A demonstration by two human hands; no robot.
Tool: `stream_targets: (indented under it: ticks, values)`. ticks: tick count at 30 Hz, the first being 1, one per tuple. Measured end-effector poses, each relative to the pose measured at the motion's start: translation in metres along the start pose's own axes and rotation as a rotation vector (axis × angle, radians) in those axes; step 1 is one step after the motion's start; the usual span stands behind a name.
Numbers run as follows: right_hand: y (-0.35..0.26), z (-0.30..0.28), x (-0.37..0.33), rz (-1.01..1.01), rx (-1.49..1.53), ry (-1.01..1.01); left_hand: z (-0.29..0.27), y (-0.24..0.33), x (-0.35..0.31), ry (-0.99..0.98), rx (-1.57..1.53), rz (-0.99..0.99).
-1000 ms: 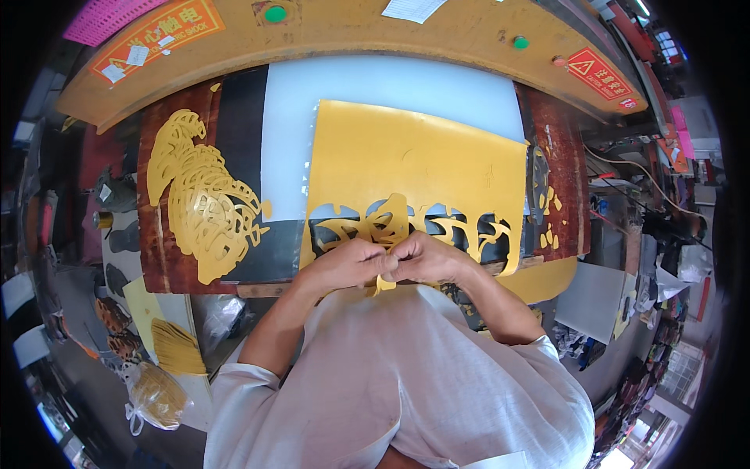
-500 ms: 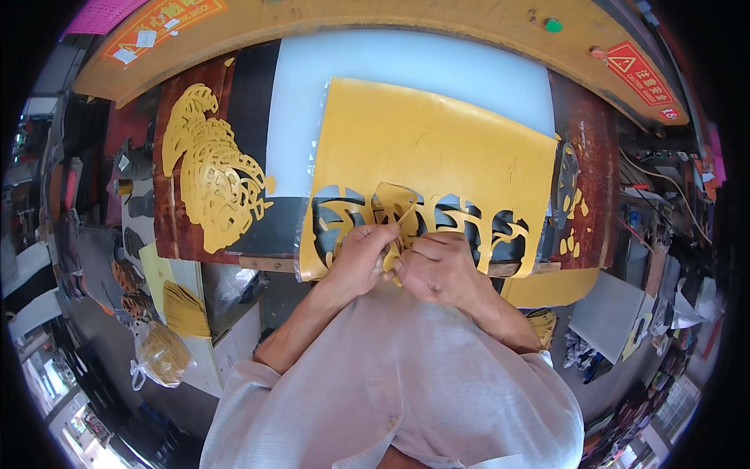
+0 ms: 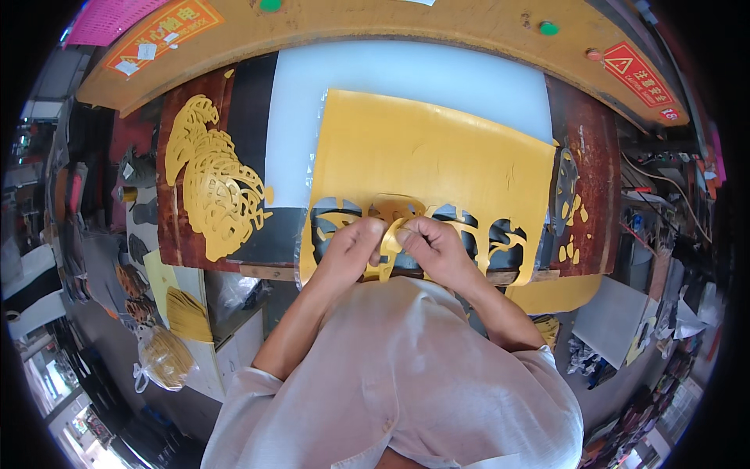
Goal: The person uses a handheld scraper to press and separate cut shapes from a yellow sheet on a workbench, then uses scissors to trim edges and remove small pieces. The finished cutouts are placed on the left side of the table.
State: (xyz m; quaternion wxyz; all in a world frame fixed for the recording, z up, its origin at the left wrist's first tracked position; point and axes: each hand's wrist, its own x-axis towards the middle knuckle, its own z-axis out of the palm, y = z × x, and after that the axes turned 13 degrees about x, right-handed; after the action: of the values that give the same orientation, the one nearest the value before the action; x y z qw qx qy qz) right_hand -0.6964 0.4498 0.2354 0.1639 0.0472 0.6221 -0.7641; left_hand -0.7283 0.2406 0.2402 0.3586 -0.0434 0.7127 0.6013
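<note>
A large yellow sheet (image 3: 433,144) of flexible, leather-like material lies on the table, its near edge cut through with several curved openings. At that edge, my left hand (image 3: 356,246) and my right hand (image 3: 434,248) are close together, both closed in a pinch. Between them is a bent yellow cut piece (image 3: 394,234), gripped by the fingertips of each hand. Whether this piece is still joined to the sheet is hidden. Just beyond my fingers, a darker rounded yellow part (image 3: 396,208) shows in an opening.
Under the sheet lies a white board (image 3: 422,66). A heap of yellow cut-outs (image 3: 215,184) rests on the left of the table, and small yellow scraps (image 3: 576,254) on the right. An ochre machine beam (image 3: 469,31) with green buttons spans the far side. A bagged bundle (image 3: 166,356) hangs lower left.
Both hands have shifted slightly, and the right fingers have turned upward into a pinch. The yellow piece between them now bends into a loop. My view has tilted a little.
</note>
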Motion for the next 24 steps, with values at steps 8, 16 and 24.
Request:
stream_targets:
  ticks: [8, 16, 24]
  values:
    - [-0.020, 0.005, -0.008, -0.147, -0.370, 0.075, -0.009, -0.002, -0.004, 0.038, 0.188, 0.007]
    - [-0.029, -0.013, -0.002, -0.422, -0.581, -0.187, -0.004, 0.006, -0.004, -0.122, 0.240, 0.114]
    - [-0.020, -0.006, -0.001, -0.509, -0.572, -0.107, 0.002, 0.013, -0.006, -0.278, 0.106, -0.152]
